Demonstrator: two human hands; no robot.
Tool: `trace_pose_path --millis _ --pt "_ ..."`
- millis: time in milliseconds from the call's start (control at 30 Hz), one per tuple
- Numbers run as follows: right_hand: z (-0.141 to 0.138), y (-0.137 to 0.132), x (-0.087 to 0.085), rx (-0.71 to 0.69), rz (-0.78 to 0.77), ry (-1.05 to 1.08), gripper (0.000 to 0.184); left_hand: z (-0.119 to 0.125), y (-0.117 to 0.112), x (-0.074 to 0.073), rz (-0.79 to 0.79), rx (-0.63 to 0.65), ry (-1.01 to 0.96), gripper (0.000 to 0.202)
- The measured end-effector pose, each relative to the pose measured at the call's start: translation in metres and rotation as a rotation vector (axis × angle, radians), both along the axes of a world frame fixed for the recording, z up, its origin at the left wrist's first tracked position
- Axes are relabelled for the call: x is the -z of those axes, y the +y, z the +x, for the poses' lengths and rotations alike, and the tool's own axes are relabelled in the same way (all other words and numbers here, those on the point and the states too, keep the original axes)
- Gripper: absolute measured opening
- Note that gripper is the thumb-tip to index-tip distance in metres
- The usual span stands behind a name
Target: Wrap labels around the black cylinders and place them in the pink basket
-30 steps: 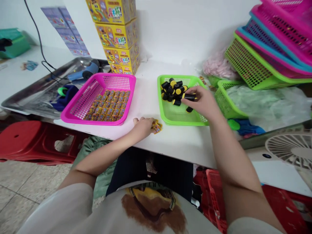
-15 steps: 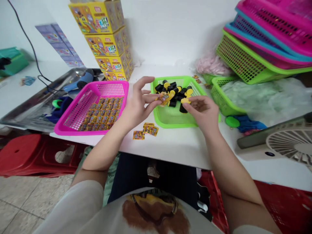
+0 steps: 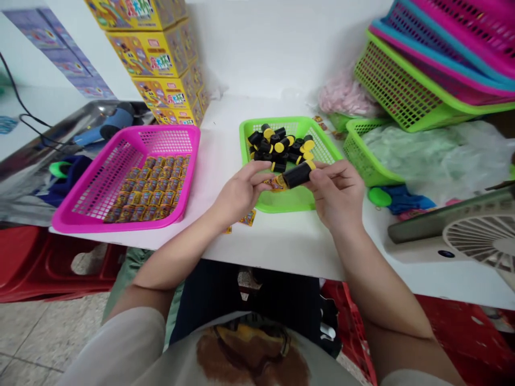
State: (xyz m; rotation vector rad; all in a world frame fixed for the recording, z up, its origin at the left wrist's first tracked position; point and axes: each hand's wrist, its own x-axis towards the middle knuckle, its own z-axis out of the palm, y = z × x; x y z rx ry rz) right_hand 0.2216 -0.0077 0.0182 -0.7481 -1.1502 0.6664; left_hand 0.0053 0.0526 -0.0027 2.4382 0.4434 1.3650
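My right hand (image 3: pixel 338 190) grips a small black cylinder with a yellow cap (image 3: pixel 298 175) by its capped end. The cylinder lies nearly sideways above the front of the green basket (image 3: pixel 277 203). My left hand (image 3: pixel 245 190) pinches a small yellow printed wrapper (image 3: pixel 277 183), which meets the cylinder's left end; whether it goes around that end I cannot tell. Several black cylinders with yellow caps (image 3: pixel 281 145) lie loose in the green basket behind the hands. A few flat yellow wrappers (image 3: pixel 248 217) rest on the table, partly hidden by my left forearm.
At left, a pink basket (image 3: pixel 187 198) holds rows of wrapped cylinders (image 3: pixel 151 187). Yellow boxes (image 3: pixel 161 56) are stacked behind it. On the right are stacked coloured baskets (image 3: pixel 396 80), a basket with plastic bags (image 3: pixel 374 155) and a white fan (image 3: pixel 483 236).
My right hand has lifted the cylinder from the green basket and tipped it sideways. The wrapper in my left hand has come against its end. The view has shifted slightly right.
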Motion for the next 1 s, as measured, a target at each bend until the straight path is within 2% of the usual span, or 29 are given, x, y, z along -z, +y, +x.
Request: trace_pose_path --millis 167,333,433,600,700,833,933,1000 --pt "0.001 0.0 -0.001 0.055 0.057 -0.131 0.034 0.004 0.001 0.003 0.039 0.044 -0.181 0.048" --pt "-0.002 -0.003 -0.001 0.098 0.173 -0.247 0.034 0.007 0.002 0.007 -0.05 0.135 -0.269 0.08" --pt "-0.004 -0.004 0.001 0.086 0.231 -0.275 0.032 0.007 0.0 0.005 -0.077 0.175 -0.303 0.087" --pt "-0.006 -0.007 0.0 0.116 0.256 -0.313 0.037 0.005 -0.005 0.001 0.006 0.136 -0.317 0.085" --pt "-0.005 -0.01 -0.002 0.096 0.283 -0.363 0.037 0.002 -0.004 0.001 0.152 0.065 -0.298 0.081" --pt "-0.008 -0.013 -0.002 0.074 0.312 -0.447 0.033 -0.004 0.001 -0.004 0.323 0.008 -0.157 0.073" --pt "-0.012 -0.014 0.001 0.079 0.342 -0.511 0.028 -0.009 0.004 -0.008 0.325 -0.043 -0.065 0.062" --pt "-0.013 -0.014 0.002 0.077 0.325 -0.539 0.025 -0.01 0.003 -0.009 0.259 -0.017 -0.006 0.053"
